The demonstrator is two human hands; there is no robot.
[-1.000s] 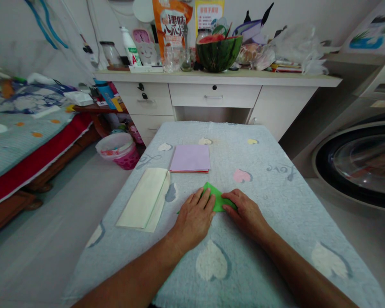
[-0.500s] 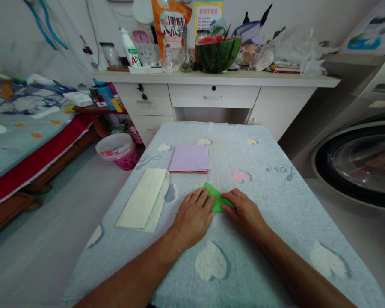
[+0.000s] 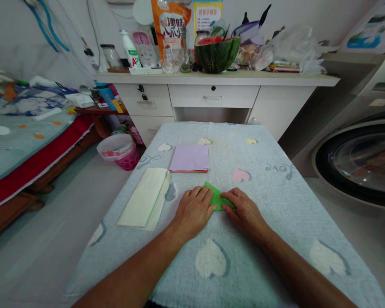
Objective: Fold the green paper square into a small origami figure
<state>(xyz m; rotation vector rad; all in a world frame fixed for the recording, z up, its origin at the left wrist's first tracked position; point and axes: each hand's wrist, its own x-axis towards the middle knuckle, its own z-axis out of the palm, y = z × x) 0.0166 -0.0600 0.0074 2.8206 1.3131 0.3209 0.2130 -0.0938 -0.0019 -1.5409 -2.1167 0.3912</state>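
Head view, green paper: lies flat on the near middle of the counter (image 3: 263, 239), between and partly under both hands. A folded green paper (image 3: 217, 199), its far end coming to a point; the left part is hidden.
Left hand: the left hand (image 3: 192, 209) lies palm down over the paper's left part, fingers straight and close together, thumb along the near edge. Nothing is gripped; the flat spread probably steadies the sheet.
Right hand: the right hand (image 3: 246, 209) has its thumb and forefinger slightly apart, touching the right end, green showing between them. Whether they pinch or only press, I cannot tell; placed so, they seem to control that corner.
Pale sheet: a folded pale sheet (image 3: 143, 199) rests left of the hands, apart from them, leaving their space free.
Purple stack: square purple paper (image 3: 190, 157) sits just beyond, a red edge beneath it, presumably stacked to stay tidy within reach.
Cloth: heart-patterned, covering the counter, likely as a soft working surface.
Far side: a cut watermelon (image 3: 217, 55) stands on a white desk (image 3: 192, 79), well away from the papers.
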